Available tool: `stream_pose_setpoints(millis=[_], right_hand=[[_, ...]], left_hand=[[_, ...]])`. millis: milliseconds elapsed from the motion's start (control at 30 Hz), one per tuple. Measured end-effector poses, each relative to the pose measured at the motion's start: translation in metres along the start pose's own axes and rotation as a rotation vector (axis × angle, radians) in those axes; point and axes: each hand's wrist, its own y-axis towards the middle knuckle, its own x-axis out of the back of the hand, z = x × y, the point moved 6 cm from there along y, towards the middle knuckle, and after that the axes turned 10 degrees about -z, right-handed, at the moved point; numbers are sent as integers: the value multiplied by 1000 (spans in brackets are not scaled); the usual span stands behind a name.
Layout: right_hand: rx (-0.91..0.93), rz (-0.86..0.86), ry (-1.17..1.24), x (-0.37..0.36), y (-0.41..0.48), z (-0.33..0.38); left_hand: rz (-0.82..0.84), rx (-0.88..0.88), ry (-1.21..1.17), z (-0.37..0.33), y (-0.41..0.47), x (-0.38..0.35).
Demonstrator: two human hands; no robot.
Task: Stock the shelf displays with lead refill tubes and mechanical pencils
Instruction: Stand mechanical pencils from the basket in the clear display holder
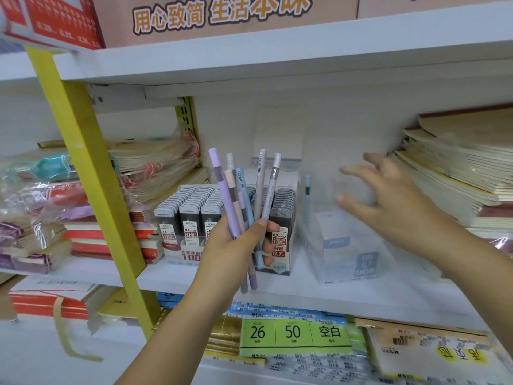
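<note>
A bunch of mechanical pencils (231, 195) is clutched in the left grip (238, 245), its fingers curled round the lower barrels. The tops are fanned out above it. A purple pencil (220, 182) is seen at the left edge of the fan, a cream one and a blue one are pressed beside it, and two pale grey ones are leaned off to the right. The lower ends are seen poking out beneath the left grip.

Directly behind that grip, a carton of lead refill tubes (191, 215) is stood on the shelf (305, 291), packed in tight rows. 0.5 is read on the tubes to the grip's left, and 0.7 and HB just right of its fingers.

The right grip (388, 195) is held open, fingers spread and straight, with nothing held. It is poised over the back right of a clear plastic box (344, 245); whether the box is touched cannot be told through the blur. One blue pencil (307, 194) is stood upright at the box's back left, between the two grips.

A stack of notebooks (458, 168) is piled just right of the right grip. A yellow post (91, 173) is seen left of the left grip. A green label (294, 333) marked 26 and 50 is seen below both.
</note>
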Motion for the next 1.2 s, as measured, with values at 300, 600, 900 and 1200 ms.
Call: stream_pose_setpoints(millis=[300, 600, 900, 1200], right_hand=[[-111, 139, -50, -26, -68, -12], [-53, 97, -283, -29, -69, 17], [-230, -82, 827, -10, -21, 72], [-161, -326, 647, 32, 32, 41]], left_hand=[[1, 17, -40, 7, -8, -1], [70, 70, -19, 12, -14, -3], [201, 71, 17, 2, -18, -23], [99, 32, 69, 7, -2, -7]])
